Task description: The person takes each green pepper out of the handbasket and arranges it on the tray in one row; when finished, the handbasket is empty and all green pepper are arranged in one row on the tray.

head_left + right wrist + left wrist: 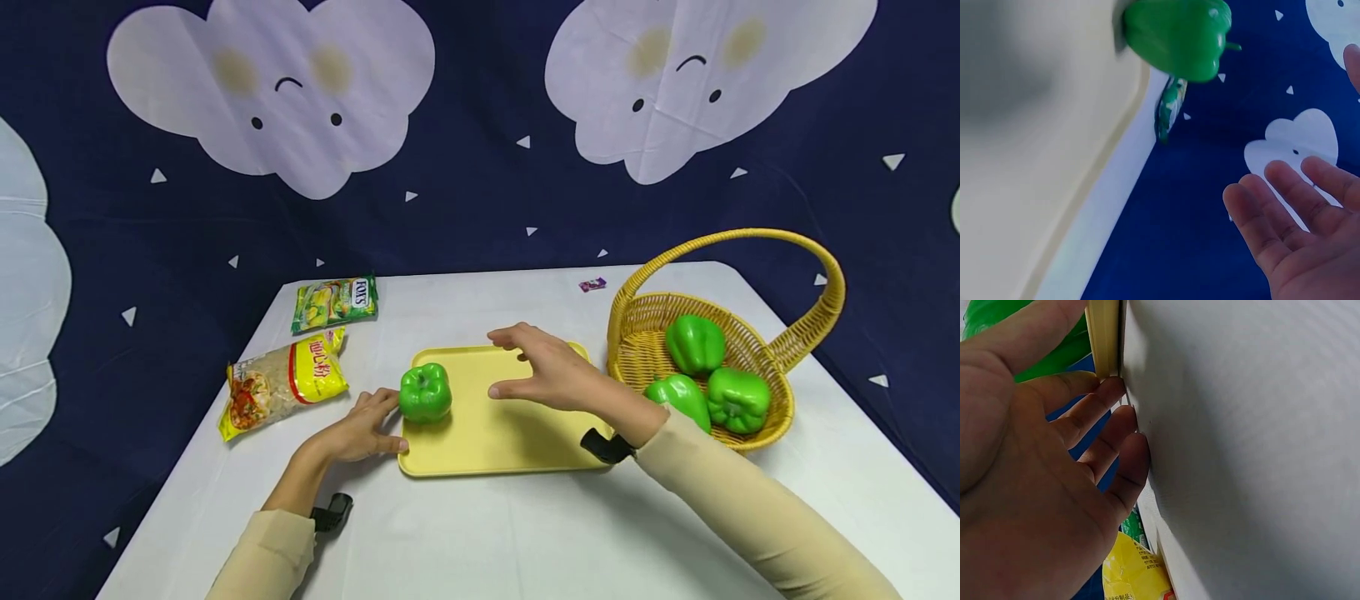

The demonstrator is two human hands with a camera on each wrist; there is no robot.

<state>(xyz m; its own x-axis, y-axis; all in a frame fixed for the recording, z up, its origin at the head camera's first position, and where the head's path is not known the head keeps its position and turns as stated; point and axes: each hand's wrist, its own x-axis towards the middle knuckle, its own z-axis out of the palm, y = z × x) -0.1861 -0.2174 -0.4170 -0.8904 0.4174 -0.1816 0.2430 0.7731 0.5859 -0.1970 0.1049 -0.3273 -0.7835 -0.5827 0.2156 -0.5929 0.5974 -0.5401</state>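
Note:
A green bell pepper [425, 393] sits upright at the left end of the yellow tray [517, 437]. My left hand [363, 431] rests at the tray's left edge, fingers loosely bent and thumb near the front left corner. In the left wrist view its fingertips lie close to the tray's rim [1104, 337]; firm contact cannot be told. My right hand [546, 371] hovers over the right part of the tray, fingers spread and holding nothing. The right wrist view shows that open palm [1310, 231] apart from the pepper [1175, 37].
To the right stands a wicker basket [783, 398] with a tall handle, holding three green bell peppers [696, 343]. A noodle bag [281, 383] and a green FOX'S packet [334, 303] lie at left. A small purple wrapped sweet [592, 284] lies near the back edge.

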